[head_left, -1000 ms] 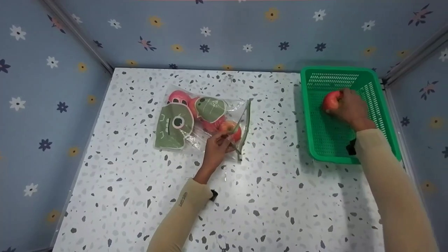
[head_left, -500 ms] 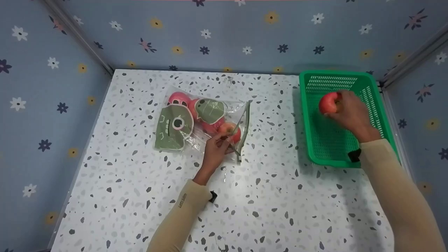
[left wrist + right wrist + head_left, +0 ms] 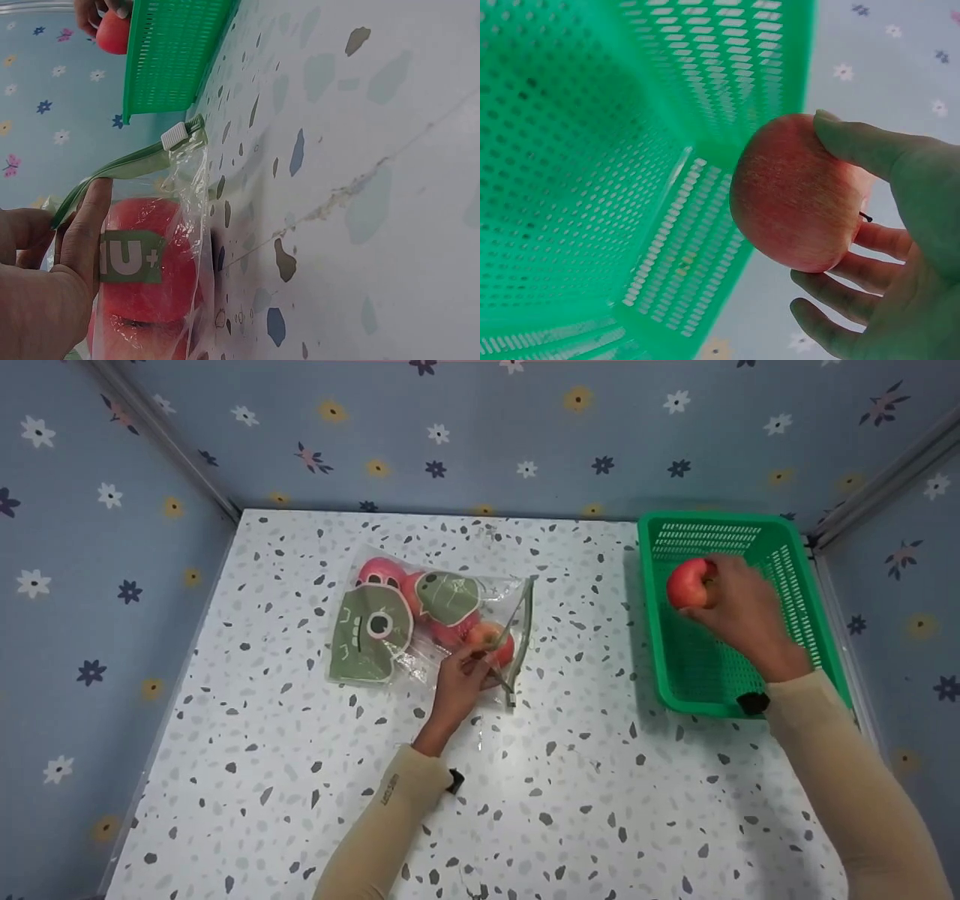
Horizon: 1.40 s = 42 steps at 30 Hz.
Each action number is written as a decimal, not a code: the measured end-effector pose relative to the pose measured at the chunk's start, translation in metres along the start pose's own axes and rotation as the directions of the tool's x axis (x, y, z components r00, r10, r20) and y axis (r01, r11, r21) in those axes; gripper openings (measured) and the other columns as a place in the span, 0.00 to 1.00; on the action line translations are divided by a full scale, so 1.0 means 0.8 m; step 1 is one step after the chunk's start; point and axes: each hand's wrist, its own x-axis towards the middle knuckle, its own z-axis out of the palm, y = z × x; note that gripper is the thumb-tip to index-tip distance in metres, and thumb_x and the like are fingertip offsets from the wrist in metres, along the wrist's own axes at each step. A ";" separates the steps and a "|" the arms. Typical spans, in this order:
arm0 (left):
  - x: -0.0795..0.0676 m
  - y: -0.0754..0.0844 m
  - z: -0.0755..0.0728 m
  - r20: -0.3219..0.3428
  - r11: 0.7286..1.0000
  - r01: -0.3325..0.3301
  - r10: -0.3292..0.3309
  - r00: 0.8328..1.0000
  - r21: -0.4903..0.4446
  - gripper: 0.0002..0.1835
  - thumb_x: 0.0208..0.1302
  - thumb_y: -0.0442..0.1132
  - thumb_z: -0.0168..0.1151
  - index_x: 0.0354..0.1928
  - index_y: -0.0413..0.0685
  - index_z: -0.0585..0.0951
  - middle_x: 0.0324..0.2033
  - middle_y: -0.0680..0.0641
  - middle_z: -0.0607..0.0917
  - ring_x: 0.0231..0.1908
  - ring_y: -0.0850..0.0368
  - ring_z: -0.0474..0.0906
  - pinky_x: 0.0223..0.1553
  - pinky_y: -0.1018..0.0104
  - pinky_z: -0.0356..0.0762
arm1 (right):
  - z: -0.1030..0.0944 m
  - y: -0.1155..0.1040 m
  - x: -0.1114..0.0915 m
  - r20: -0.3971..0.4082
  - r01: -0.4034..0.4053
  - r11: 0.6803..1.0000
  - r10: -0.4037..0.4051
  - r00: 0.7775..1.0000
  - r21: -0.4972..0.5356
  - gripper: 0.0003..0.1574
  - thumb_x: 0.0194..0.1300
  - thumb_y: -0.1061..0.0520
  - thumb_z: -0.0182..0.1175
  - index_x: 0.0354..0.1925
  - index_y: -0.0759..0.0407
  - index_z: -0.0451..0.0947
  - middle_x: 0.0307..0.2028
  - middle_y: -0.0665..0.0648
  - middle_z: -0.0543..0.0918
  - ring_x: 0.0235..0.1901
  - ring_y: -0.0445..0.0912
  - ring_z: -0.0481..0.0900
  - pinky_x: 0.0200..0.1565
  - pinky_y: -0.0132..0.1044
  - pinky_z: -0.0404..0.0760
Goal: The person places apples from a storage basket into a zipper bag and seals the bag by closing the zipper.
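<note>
Right hand point(image 3: 742, 604) gripped an apple point(image 3: 685, 584) above the basket point(image 3: 705, 679), worktop's point(image 3: 600, 810) far right corner. Bag point(image 3: 367, 652) lay leftward, long axis roughly along the far edge, zip end facing the basket; left hand point(image 3: 459, 681), nearer, pinched that end.

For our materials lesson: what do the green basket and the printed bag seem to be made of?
Green basket: probably moulded plastic, smooth with a slight sheen; its uniform colour and regular slots suggest that.
Printed bag: likely thin, glossy plastic film; apples show through its clear parts, and its creases glint.
</note>
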 end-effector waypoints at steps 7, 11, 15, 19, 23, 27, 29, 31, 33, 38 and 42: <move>-0.001 0.001 -0.001 -0.004 1.000 0.009 -0.009 1.000 0.012 0.12 0.77 0.29 0.61 0.55 0.27 0.82 0.42 0.39 0.83 0.36 0.57 0.86 0.41 0.62 0.92 | 0.000 -0.035 -0.008 -0.057 0.034 0.999 -0.032 0.998 0.026 0.49 0.58 0.59 0.81 0.70 0.70 0.67 0.64 0.72 0.75 0.57 0.67 0.74 0.54 0.69 0.76; 0.000 0.001 -0.002 0.000 1.000 0.007 -0.007 1.000 0.008 0.12 0.77 0.28 0.60 0.56 0.27 0.81 0.42 0.41 0.83 0.37 0.59 0.85 0.42 0.62 0.92 | 0.005 -0.054 -0.010 -0.069 0.047 0.998 -0.044 0.997 0.044 0.50 0.57 0.60 0.81 0.71 0.69 0.67 0.64 0.71 0.75 0.57 0.65 0.74 0.55 0.66 0.78; 0.000 0.001 -0.003 0.002 1.000 0.005 -0.005 1.000 0.002 0.12 0.77 0.27 0.59 0.56 0.27 0.81 0.39 0.43 0.83 0.36 0.62 0.84 0.41 0.64 0.92 | 0.013 -0.070 -0.012 -0.064 0.049 0.997 -0.045 0.997 0.065 0.50 0.57 0.61 0.81 0.72 0.68 0.66 0.65 0.69 0.75 0.58 0.63 0.74 0.56 0.64 0.78; 0.000 0.001 -0.002 0.004 1.000 0.008 -0.008 1.000 -0.011 0.12 0.77 0.28 0.60 0.56 0.26 0.81 0.39 0.43 0.83 0.35 0.62 0.84 0.41 0.65 0.92 | 0.024 -0.083 -0.013 -0.050 0.047 0.996 -0.044 0.998 0.078 0.51 0.56 0.61 0.81 0.72 0.67 0.66 0.66 0.68 0.75 0.60 0.63 0.73 0.56 0.65 0.78; 0.000 0.001 -0.002 0.002 1.000 0.002 -0.002 1.000 -0.010 0.12 0.77 0.28 0.60 0.55 0.26 0.81 0.41 0.42 0.84 0.36 0.63 0.85 0.42 0.64 0.92 | 0.034 -0.097 -0.015 -0.042 0.046 0.996 -0.043 0.998 0.075 0.52 0.55 0.61 0.82 0.72 0.66 0.66 0.66 0.67 0.74 0.61 0.63 0.73 0.57 0.65 0.79; -0.001 0.002 -0.002 -0.004 1.000 -0.002 0.002 1.000 0.000 0.11 0.77 0.28 0.60 0.55 0.26 0.81 0.41 0.41 0.84 0.36 0.63 0.85 0.42 0.64 0.92 | 0.046 -0.112 -0.018 -0.038 0.058 0.996 -0.056 0.998 0.072 0.54 0.53 0.61 0.83 0.72 0.66 0.67 0.66 0.67 0.75 0.62 0.63 0.73 0.57 0.65 0.80; -0.001 0.002 -0.002 -0.003 1.000 0.002 -0.002 1.000 -0.002 0.12 0.77 0.29 0.60 0.55 0.26 0.81 0.42 0.42 0.84 0.36 0.62 0.85 0.41 0.64 0.92 | 0.053 -0.119 -0.020 -0.039 0.074 0.995 -0.072 0.997 0.067 0.54 0.52 0.60 0.84 0.71 0.66 0.67 0.65 0.67 0.76 0.62 0.64 0.74 0.57 0.66 0.80; 0.000 0.002 -0.001 -0.003 1.000 0.007 -0.007 1.000 -0.009 0.12 0.77 0.29 0.61 0.55 0.26 0.81 0.42 0.43 0.83 0.36 0.62 0.85 0.41 0.63 0.92 | 0.060 -0.126 -0.023 -0.038 0.092 0.993 -0.090 0.995 0.070 0.54 0.52 0.60 0.84 0.71 0.67 0.68 0.64 0.67 0.76 0.61 0.64 0.74 0.57 0.65 0.80; -0.001 0.003 -0.001 -0.001 1.000 0.009 -0.009 1.000 -0.017 0.12 0.77 0.29 0.61 0.55 0.26 0.81 0.42 0.44 0.83 0.36 0.61 0.85 0.41 0.63 0.92 | 0.066 -0.132 -0.024 -0.036 0.112 0.991 -0.110 0.993 0.068 0.54 0.51 0.59 0.85 0.70 0.67 0.68 0.64 0.67 0.77 0.61 0.64 0.75 0.57 0.64 0.80; 0.000 0.002 -0.001 -0.005 1.000 0.006 -0.006 1.000 -0.002 0.12 0.77 0.30 0.61 0.55 0.28 0.81 0.43 0.43 0.84 0.37 0.61 0.85 0.41 0.63 0.92 | 0.082 -0.146 -0.028 -0.019 0.153 0.986 -0.152 0.988 0.060 0.54 0.51 0.58 0.85 0.70 0.65 0.69 0.64 0.66 0.77 0.61 0.62 0.76 0.58 0.61 0.82; 0.000 0.001 -0.001 -0.010 1.000 0.003 -0.003 1.000 0.003 0.12 0.77 0.30 0.62 0.54 0.28 0.82 0.43 0.42 0.84 0.37 0.61 0.86 0.41 0.64 0.92 | 0.096 -0.157 -0.029 -0.004 0.167 0.984 -0.167 0.986 0.056 0.54 0.51 0.58 0.85 0.70 0.64 0.69 0.65 0.66 0.77 0.61 0.62 0.76 0.57 0.60 0.83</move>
